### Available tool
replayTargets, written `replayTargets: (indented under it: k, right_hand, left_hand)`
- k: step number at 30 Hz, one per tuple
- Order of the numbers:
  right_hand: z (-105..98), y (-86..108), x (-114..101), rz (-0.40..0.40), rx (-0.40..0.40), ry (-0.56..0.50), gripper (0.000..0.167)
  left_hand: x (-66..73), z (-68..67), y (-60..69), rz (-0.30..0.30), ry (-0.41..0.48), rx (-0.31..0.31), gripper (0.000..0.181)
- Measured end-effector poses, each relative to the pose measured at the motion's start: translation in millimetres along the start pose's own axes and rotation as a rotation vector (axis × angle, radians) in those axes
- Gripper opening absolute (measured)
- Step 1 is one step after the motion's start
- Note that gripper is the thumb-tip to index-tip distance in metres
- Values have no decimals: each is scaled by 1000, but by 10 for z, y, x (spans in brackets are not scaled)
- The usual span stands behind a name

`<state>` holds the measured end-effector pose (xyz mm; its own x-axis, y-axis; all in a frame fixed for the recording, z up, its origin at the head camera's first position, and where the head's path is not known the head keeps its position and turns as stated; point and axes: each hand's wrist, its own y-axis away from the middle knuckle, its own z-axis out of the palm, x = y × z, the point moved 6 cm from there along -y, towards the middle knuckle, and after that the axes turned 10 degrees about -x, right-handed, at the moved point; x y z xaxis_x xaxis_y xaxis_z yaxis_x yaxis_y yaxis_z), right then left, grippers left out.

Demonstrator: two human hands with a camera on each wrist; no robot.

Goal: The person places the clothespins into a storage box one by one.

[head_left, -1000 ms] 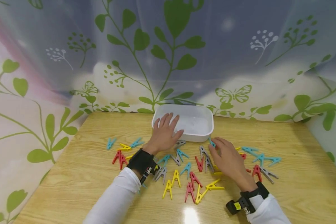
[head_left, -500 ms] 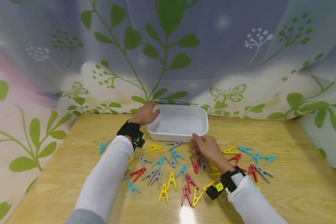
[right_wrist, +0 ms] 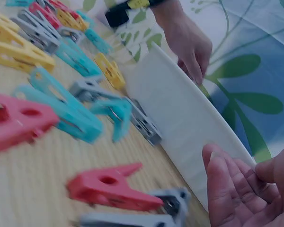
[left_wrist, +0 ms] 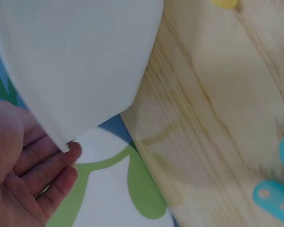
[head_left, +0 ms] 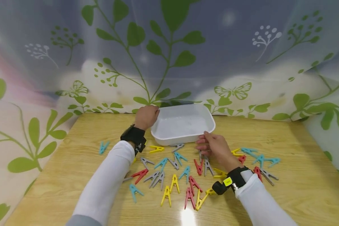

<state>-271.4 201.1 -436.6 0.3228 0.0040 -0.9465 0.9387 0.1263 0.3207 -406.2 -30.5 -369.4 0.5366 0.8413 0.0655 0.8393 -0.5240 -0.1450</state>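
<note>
A white plastic tub point(head_left: 183, 121) stands at the back of the table, slightly turned, with nothing seen inside. My left hand point(head_left: 147, 117) grips its left rim; in the left wrist view, the fingers point(left_wrist: 47, 175) curl beneath the rim's edge. At the front right corner my right hand point(head_left: 214, 146) pinches the rim, thumb on top and fingers outside, as the right wrist view shows. Close under that hand lie a red clothespin point(head_left: 198, 166) and a grey clothespin point(head_left: 208, 166). Another grey clothespin point(head_left: 177, 147) lies right by the tub's front wall.
Several clothespins in yellow, red, blue and grey lie scattered over the wooden table point(head_left: 82, 175). Blue clothespins point(head_left: 260, 160) are at the right, and a single blue clothespin point(head_left: 103, 147) is at the far left. A leaf-patterned curtain point(head_left: 197, 72) hangs right behind the tub.
My left hand has moved from above the tub to its left rim. My right hand has left a blue clothespin and taken the front rim. The tub has turned slightly, its left end forward.
</note>
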Motion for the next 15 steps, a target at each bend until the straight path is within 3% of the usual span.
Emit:
replayTargets:
  k: [5,11,15]
  right_hand:
    - [-99,-33,-67,7,-12,-27,45]
    - [-196,-66,-129,12,-14,-19,42]
    - [-239,-104,-163,31,-19,-7,38]
  left_hand:
    - [17,-103,167,24,-29,64,23]
    - [90,-171,352,64,-107,26,20]
    - [100,-166,471,78,-80,-13,21]
